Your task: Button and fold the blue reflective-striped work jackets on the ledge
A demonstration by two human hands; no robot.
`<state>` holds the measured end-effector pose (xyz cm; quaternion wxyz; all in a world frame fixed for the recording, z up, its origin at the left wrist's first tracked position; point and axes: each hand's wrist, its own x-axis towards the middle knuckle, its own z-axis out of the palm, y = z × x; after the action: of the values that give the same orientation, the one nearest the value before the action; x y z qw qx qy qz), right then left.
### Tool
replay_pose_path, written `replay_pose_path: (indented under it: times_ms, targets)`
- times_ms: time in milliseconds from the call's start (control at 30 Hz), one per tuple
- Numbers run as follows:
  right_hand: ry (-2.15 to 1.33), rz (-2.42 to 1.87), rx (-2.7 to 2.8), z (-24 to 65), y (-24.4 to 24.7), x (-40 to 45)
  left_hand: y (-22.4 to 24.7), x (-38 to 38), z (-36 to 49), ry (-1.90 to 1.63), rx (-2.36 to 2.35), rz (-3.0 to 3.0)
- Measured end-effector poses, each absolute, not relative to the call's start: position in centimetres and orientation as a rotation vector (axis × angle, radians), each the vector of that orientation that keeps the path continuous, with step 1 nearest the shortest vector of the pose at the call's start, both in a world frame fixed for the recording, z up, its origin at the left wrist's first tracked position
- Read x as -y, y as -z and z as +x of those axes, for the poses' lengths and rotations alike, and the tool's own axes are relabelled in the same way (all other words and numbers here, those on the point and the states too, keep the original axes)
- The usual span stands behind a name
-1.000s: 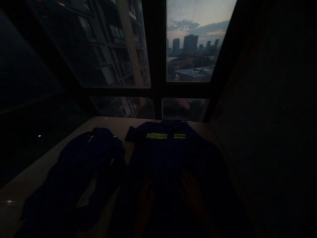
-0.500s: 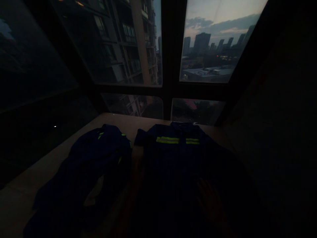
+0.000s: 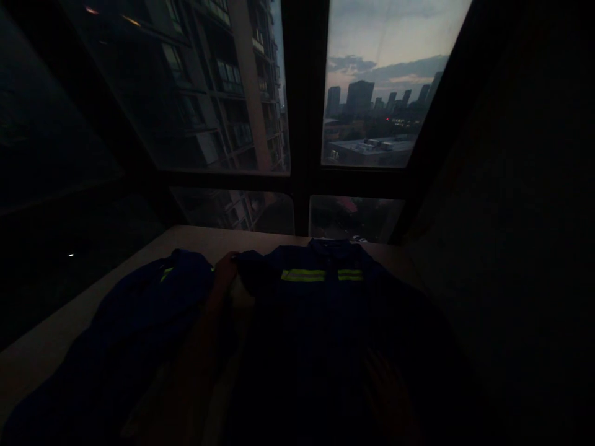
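A dark blue work jacket (image 3: 302, 303) with yellow-green reflective strips lies spread on the pale ledge, its collar toward the window. My left hand (image 3: 226, 267) is closed on the end of the jacket's left-hand sleeve, at the far side of the ledge. Low on the jacket's front, right of its middle, my right hand (image 3: 388, 381) lies flat with its fingers stretched out; it is very dim. A second dark blue garment (image 3: 139, 310) with similar strips lies crumpled to the left, partly behind my left forearm.
The pale ledge (image 3: 41, 347) runs along the windows. Dark window frames (image 3: 302, 179) stand right behind the jacket's collar, with buildings and a dusk sky beyond. A dark wall (image 3: 488, 248) rises on the right. The light is very low.
My left hand has moved up and forward from beside the jacket and taken hold of the sleeve end. The sleeve now reaches further left. My right hand stays on the jacket; the view has shifted slightly.
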<state>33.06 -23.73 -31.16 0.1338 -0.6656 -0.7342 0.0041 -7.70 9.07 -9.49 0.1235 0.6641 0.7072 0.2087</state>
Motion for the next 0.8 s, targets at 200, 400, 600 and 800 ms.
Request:
replay_pose_path:
  times_ms: [200, 400, 600, 800]
  targets:
    - [0.001, -1.901, 2.078, 32.5, 30.9, 23.7, -0.2, -11.1, -11.4, -0.342, -2.171, 2.063]
    - [-0.025, -1.851, 2.051, 33.0, 31.6, 23.6, -1.2, -9.2, -8.8, -0.032, -1.836, 2.093]
    - [-0.344, -1.741, 1.804, 28.1, 28.3, 22.0, 3.7, -6.2, -5.0, -0.049, -1.549, 1.873]
    - [-1.177, -1.302, 1.389, 15.7, 24.3, 16.5, 6.4, -3.6, -2.8, -0.207, -1.349, 1.666]
